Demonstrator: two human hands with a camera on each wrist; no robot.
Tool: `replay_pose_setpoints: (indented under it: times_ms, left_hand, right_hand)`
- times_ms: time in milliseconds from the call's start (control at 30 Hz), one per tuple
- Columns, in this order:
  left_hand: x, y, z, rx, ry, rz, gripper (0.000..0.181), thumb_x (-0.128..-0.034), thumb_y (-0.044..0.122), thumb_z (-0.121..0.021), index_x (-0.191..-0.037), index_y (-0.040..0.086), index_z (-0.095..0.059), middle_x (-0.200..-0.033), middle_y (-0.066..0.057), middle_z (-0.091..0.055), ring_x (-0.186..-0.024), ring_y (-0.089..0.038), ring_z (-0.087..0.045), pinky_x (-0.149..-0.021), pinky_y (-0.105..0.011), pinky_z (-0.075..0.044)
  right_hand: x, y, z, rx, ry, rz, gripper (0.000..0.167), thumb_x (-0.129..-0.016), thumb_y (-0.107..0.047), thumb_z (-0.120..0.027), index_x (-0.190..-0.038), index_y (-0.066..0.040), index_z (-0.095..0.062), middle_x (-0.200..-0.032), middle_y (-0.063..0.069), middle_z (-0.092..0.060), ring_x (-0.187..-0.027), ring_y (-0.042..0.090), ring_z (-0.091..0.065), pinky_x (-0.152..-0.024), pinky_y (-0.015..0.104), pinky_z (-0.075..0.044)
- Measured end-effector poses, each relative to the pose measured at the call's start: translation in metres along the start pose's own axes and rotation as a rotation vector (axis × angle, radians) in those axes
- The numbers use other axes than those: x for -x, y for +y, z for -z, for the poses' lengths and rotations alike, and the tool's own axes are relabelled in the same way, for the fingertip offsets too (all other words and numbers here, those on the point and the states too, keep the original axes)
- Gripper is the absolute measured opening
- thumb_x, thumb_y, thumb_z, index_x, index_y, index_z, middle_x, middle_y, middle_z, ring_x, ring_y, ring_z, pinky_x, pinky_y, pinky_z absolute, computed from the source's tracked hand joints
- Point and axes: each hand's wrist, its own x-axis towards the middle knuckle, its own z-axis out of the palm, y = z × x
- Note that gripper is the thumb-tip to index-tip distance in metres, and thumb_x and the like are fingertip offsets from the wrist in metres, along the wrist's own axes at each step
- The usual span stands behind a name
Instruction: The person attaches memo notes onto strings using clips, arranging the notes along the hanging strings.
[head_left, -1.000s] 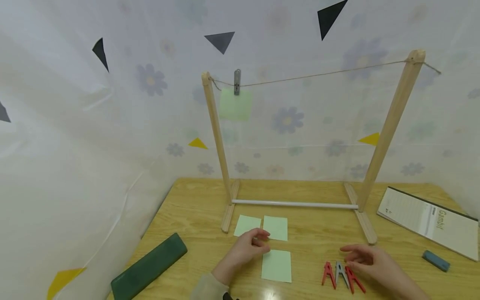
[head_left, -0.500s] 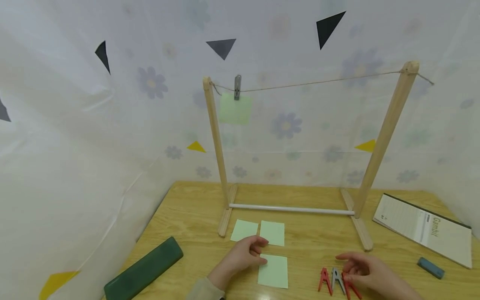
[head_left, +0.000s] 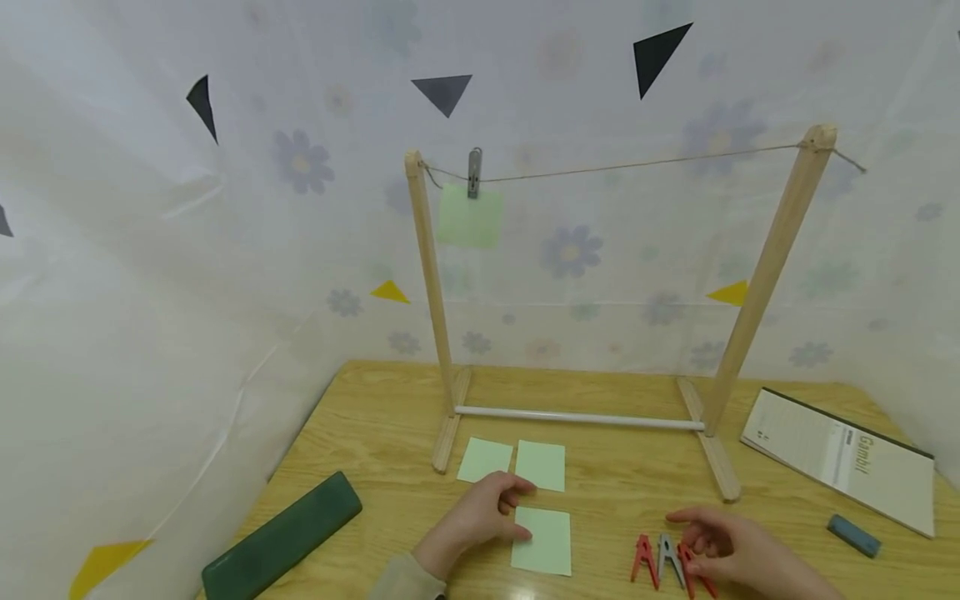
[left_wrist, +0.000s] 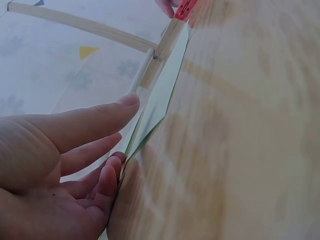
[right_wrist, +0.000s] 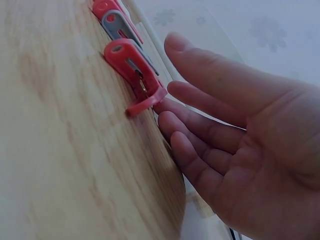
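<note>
The person's left hand [head_left: 482, 510] is resting low over the wooden table [head_left: 615, 492], its fingers bending loosely and its thumb standing well apart from them, with the palm holding nothing. Its thumb tip is overlapping the near paper square [head_left: 546, 546] in the head view, though whether it is touching the paper one cannot tell. Just beyond its fingertips the middle paper square [head_left: 542, 463] is lying flat, and the far paper square [head_left: 485, 460] is lying beside that one, directly ahead of the hand. The right hand [head_left: 738, 546] is curving loosely too, keeping a wide gap between thumb and fingers and gripping nothing. Right at its fingers the first red clip [head_left: 686, 557] is standing on the table; contact is staying unclear. Just left of that, the grey clip [head_left: 666, 548] and then the second red clip [head_left: 642, 547] are standing in a row, between the two hands. Ahead of both hands a wooden frame [head_left: 776, 250] is rising, its string [head_left: 637, 165] stretching across the top. Ahead of the left hand, a metal-coloured clip [head_left: 474, 173] is holding a hanging paper square [head_left: 470, 221] on that string. Left of the left hand a green case [head_left: 282, 537] is lying; right of the right hand a small blue block [head_left: 853, 535] is lying, with a notepad [head_left: 832, 458] beyond it.
</note>
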Motion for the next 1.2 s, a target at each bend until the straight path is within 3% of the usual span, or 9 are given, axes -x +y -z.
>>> replay_pose_setpoints:
  times_ms: [267, 500, 1000, 1200]
  left_hand:
    - [-0.001, 0.0002, 0.0007, -0.052, -0.03, -0.033, 0.054, -0.0693, -0.001, -0.087, -0.119, 0.005, -0.067, -0.116, -0.003, -0.065, -0.092, -0.004, -0.05, -0.081, -0.019, -0.045]
    - [0.0022, 0.004, 0.0008, -0.092, -0.042, -0.025, 0.048, -0.0715, -0.001, -0.085, -0.116, 0.005, -0.068, -0.11, -0.002, -0.063, -0.088, -0.004, -0.049, -0.078, -0.019, -0.045]
    - [0.0016, 0.0045, 0.0, -0.145, -0.057, -0.032, 0.041, -0.0738, 0.001, -0.085, -0.112, 0.008, -0.071, -0.105, 0.001, -0.064, -0.089, -0.003, -0.05, -0.077, -0.018, -0.044]
    - [0.0014, 0.0021, -0.0004, -0.185, -0.062, -0.05, 0.042, -0.0737, 0.004, -0.085, -0.113, 0.011, -0.071, -0.103, 0.004, -0.062, -0.092, -0.003, -0.05, -0.083, -0.019, -0.044]
  right_hand:
    - [-0.0001, 0.0005, -0.0004, 0.023, 0.008, 0.016, 0.049, -0.095, -0.013, -0.066, -0.133, 0.013, -0.049, -0.103, -0.006, -0.065, -0.085, 0.006, -0.059, -0.069, 0.024, -0.051]
    - [0.0007, 0.0031, 0.0002, 0.07, 0.003, 0.016, 0.05, -0.092, -0.016, -0.07, -0.132, 0.008, -0.053, -0.113, -0.012, -0.064, -0.088, 0.002, -0.057, -0.07, 0.022, -0.05]
    - [0.0016, 0.0077, -0.0009, 0.136, 0.026, 0.068, 0.033, -0.09, -0.015, -0.072, -0.12, -0.004, -0.063, -0.101, -0.01, -0.063, -0.081, 0.003, -0.056, -0.063, 0.023, -0.048]
    - [0.0023, 0.005, -0.0011, 0.14, 0.029, 0.03, 0.031, -0.09, -0.02, -0.073, -0.116, -0.007, -0.064, -0.098, -0.013, -0.062, -0.079, 0.001, -0.054, -0.062, 0.024, -0.047]
